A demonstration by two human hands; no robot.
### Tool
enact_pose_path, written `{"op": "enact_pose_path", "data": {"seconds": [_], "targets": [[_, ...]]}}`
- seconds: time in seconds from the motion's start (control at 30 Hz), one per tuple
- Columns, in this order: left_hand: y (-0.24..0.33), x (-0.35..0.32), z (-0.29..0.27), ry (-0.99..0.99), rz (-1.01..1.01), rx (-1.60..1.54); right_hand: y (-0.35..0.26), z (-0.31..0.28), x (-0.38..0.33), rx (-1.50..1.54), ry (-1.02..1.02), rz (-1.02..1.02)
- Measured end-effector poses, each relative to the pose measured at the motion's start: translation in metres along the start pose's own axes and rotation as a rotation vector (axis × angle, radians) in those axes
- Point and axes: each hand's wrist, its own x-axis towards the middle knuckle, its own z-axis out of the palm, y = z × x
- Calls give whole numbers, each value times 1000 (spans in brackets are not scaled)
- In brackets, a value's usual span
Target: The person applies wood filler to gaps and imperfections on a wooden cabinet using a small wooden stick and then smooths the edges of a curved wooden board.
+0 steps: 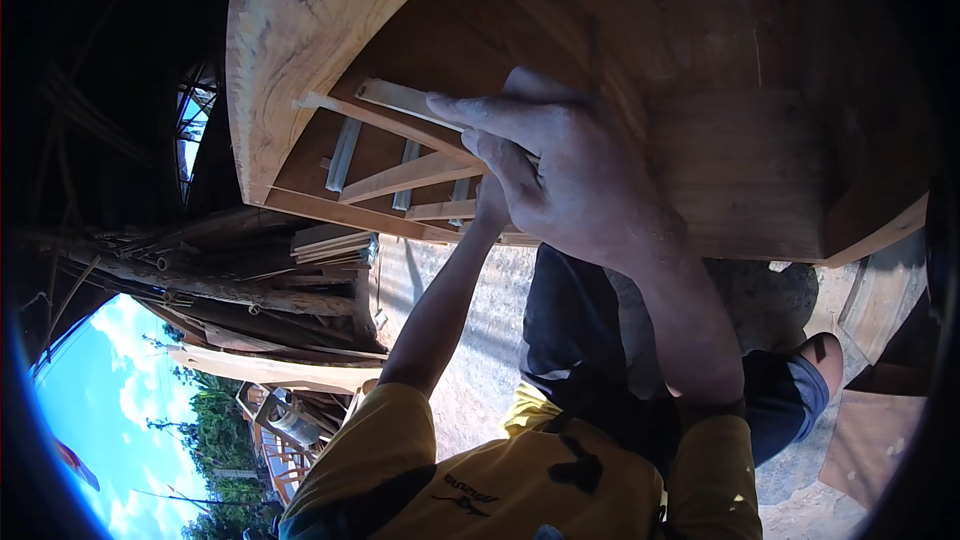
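Observation:
My right hand (575,165) is closed round a pale wooden strip (400,98), with the index finger stretched along it and the thumb beneath. The strip's squared end points left, over a brown wooden frame. Behind and below the right hand, my left hand (491,204) reaches up to the frame. Its fingers are hidden, so its grip cannot be made out. Thin wooden bars, among them a slanted bar (405,178), fan out near both hands. Short grey strips (343,155) cross between the bars.
A broad curved wooden panel (290,40) rises at the upper left, and a brown wooden board (735,175) spans the right. Stacked boards (332,245) and long poles (220,285) lie at the left. A sandalled foot (822,360) rests at the lower right, near a flat wooden piece (875,445).

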Motion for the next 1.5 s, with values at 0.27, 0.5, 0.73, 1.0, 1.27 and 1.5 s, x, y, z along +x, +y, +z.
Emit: {"op": "enact_pose_path", "data": {"seconds": [0.27, 0.5, 0.73, 1.0, 1.27, 1.5], "targets": [[10, 0, -4, 1, -3, -28, -6, -19, -7, -56, -132, 18], [13, -2, -10, 11, -20, -50, 25, -20, -44, 202, -86, 168], [-16, 3, 9, 52, 101, 37, 75, -2, -5, -26, 204, 293], [-17, 5, 3, -86, 91, 355, 91, 4, 13, -4, 71, 271], [-37, 7, 12, 0, 265, 485, 86, -18, 47, -105, -29, 272], [-35, 6, 16, -10, 359, 759, 101, -36, 52, -80, -24, 181]]}}
